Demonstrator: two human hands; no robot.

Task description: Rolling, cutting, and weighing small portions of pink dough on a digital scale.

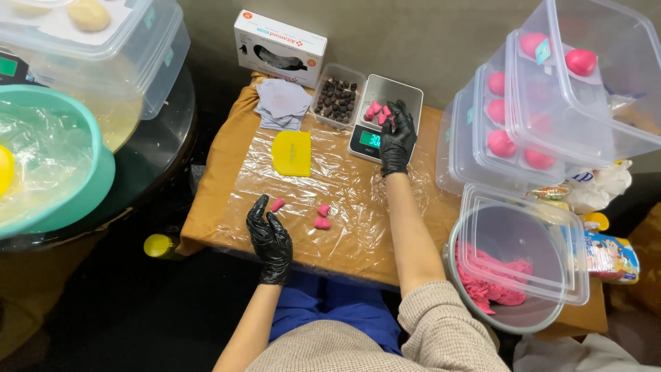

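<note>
Dough pieces (377,112): pink, on scale (383,114) at table's far edge. My right hand (396,135) pinches one there, fingers closed. Left hand (270,238) open, near front edge, beside spare bit (277,204). Add small bits, watch readout.

Glossy film, matt dough, shiny gloves

Your hands (270,238) (397,138) wear shiny black gloves, probably nitrile; crinkled glossy plastic film (344,200) covers the table; at 12 o'clock, the scale's brushed metal pan (396,93) holds matt pink dough (375,110).
</note>
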